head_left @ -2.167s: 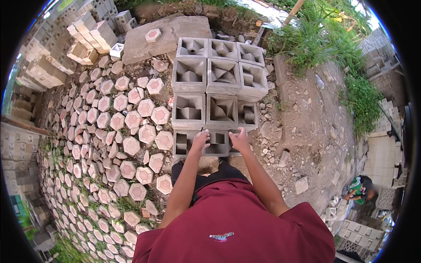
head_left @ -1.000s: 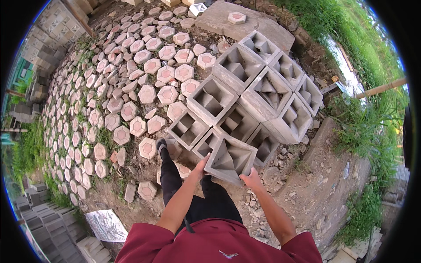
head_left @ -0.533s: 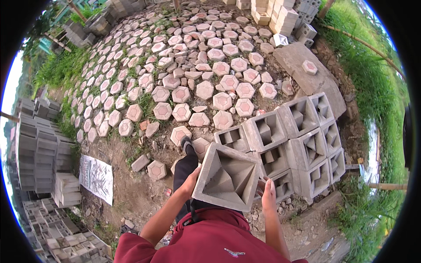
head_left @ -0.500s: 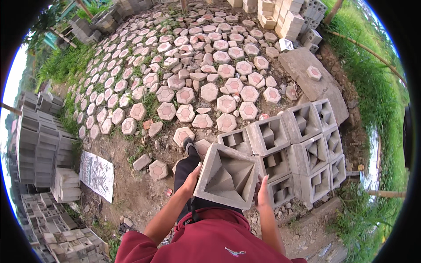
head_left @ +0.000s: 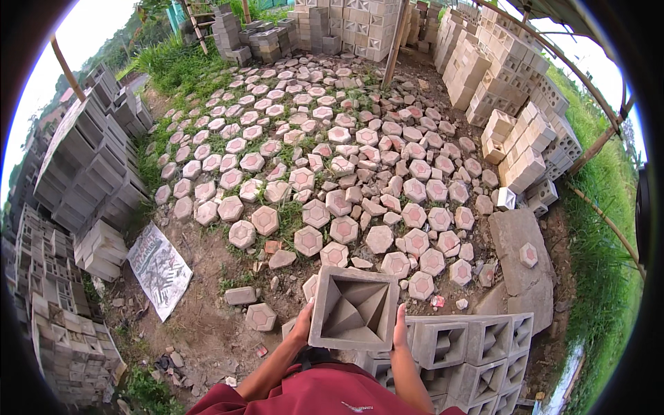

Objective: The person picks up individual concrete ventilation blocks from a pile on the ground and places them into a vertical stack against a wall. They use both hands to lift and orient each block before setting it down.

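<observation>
A square grey concrete vent block (head_left: 354,308) with slanted faces inside its frame is held up in front of my body. My left hand (head_left: 302,321) grips its left side, and my right hand (head_left: 400,329) presses flat along its right side with the fingers pointing up. Just to the right and below stands a stack of similar vent blocks (head_left: 477,344), several high and wide, partly covered by my right forearm. The held block is apart from the ground and hides part of the stack's left end.
Hexagonal pavers (head_left: 316,213) with pinkish centres cover the ground ahead, with rubble and grass between. Stacked blocks (head_left: 90,166) line the left; more block piles (head_left: 522,149) stand at the far right. A printed sheet (head_left: 160,271) lies at left, a concrete slab (head_left: 515,252) at right.
My view has tilted up and turned left, so the stack sits lower in the picture. The vent block stays between my hands, now held more squarely in front of me.
</observation>
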A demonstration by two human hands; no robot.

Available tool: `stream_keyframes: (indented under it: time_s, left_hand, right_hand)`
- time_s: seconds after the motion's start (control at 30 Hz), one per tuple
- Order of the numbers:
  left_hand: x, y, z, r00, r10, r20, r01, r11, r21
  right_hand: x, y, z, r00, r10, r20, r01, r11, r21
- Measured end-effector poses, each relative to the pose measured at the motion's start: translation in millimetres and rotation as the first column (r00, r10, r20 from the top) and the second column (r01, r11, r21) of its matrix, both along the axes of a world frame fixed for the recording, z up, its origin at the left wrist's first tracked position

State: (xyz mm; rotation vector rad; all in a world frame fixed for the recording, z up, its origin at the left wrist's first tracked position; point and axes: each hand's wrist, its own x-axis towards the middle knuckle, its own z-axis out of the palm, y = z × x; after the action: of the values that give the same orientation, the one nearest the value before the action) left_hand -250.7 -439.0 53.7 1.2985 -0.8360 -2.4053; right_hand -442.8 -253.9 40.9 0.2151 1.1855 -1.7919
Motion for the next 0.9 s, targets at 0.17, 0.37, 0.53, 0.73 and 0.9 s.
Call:
stream_keyframes:
  time_s: [0.17,0.37,0.53,0.73,0.9]
  left_hand:
    - [-15,-100,144,0.999,-0.031,-0.032,0.027,0.994,-0.104]
    - [-28,-175,123,0.990,0.011,-0.142,-0.033,0.988,-0.151]
    - [-45,-217,114,0.968,0.188,-0.168,-0.210,0.970,-0.124]
    - [-107,-316,128,0.951,0.249,-0.182,-0.277,0.950,-0.146]
    - [-156,-402,108,0.933,0.277,-0.231,-0.316,0.936,-0.153]
  right_hand:
    - [-21,-116,146,0.999,0.007,-0.039,-0.016,0.968,-0.249]
    - [-41,-213,127,0.972,0.212,-0.097,-0.222,0.970,-0.102]
    - [-70,-278,119,0.946,0.302,-0.116,-0.311,0.947,-0.077]
    - [-137,-392,134,0.923,0.349,-0.160,-0.360,0.932,-0.044]
    - [-193,-494,155,0.891,0.404,-0.208,-0.417,0.909,-0.022]
